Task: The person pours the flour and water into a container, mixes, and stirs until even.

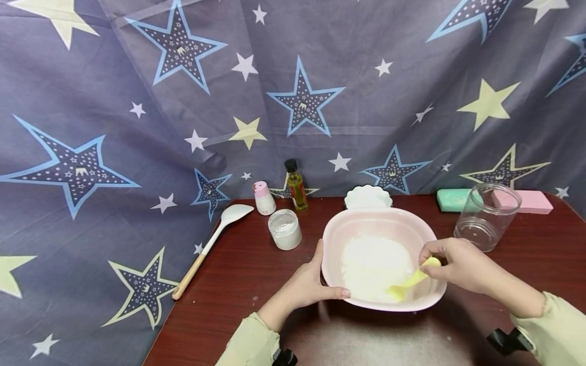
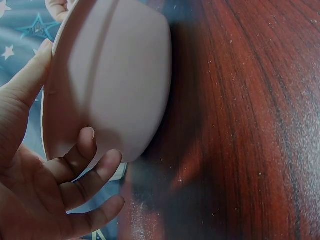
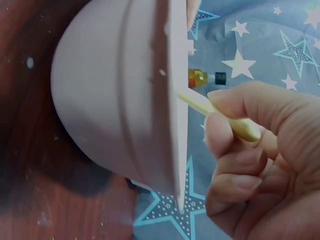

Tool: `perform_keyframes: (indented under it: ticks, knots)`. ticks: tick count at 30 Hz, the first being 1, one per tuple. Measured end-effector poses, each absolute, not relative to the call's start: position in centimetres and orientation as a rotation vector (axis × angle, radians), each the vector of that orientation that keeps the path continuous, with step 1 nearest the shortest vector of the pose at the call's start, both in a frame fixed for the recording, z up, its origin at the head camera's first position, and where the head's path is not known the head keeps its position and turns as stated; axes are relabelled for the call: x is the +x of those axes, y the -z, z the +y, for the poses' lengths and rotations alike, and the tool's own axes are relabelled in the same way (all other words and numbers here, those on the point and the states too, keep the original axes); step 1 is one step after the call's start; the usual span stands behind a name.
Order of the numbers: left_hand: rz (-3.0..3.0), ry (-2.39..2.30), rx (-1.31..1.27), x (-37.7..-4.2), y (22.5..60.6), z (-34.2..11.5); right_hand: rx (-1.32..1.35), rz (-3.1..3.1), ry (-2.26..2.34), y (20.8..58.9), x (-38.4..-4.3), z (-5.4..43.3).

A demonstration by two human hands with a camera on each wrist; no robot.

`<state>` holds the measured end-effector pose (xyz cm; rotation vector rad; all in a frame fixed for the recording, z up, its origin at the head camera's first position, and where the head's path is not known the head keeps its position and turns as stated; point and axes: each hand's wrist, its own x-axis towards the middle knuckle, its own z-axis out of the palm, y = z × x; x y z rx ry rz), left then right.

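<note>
A pale pink basin (image 1: 339, 223) stands on the table, with white powder (image 1: 375, 264) spread over its bottom. My left hand (image 1: 304, 284) grips the basin's near left side. Its thumb lies on the rim, while fingers (image 2: 86, 142) touch the outer wall in the left wrist view. Over the right rim, my right hand (image 1: 462, 264) pinches the handle of a small yellow spoon (image 1: 414, 279) between thumb and fingers. The spoon slants down to the left, its bowl end at the powder's near right edge. In the right wrist view the basin's wall hides that end.
Behind the basin are a white scalloped dish (image 1: 368, 197), an oil bottle (image 1: 296, 188), a pink-capped shaker (image 1: 264, 198) and a jar of white powder (image 1: 285, 231). A white-headed spatula (image 1: 212, 244) lies left. A clear jar (image 1: 485, 218) stands right, before green (image 1: 450, 200) and pink (image 1: 533, 202) blocks.
</note>
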<state>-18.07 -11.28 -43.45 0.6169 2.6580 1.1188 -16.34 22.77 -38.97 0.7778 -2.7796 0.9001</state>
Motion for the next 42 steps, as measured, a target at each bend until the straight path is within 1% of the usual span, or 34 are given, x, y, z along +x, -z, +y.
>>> perform_keyframes:
  ticks: [19,32,42]
  knots:
    - [2.684,-1.081,0.618,-18.0,43.6,-11.3,0.879,-2.556,-1.048,41.4,-17.2,17.9]
    - [2.668,-1.088,0.615,-18.0,43.5,-11.3,0.722,-2.564,-0.993,41.5,-18.4,15.8]
    - [2.678,-1.077,0.612,-18.0,43.4,-11.2,0.588,-2.596,-0.912,41.6,-19.4,15.6]
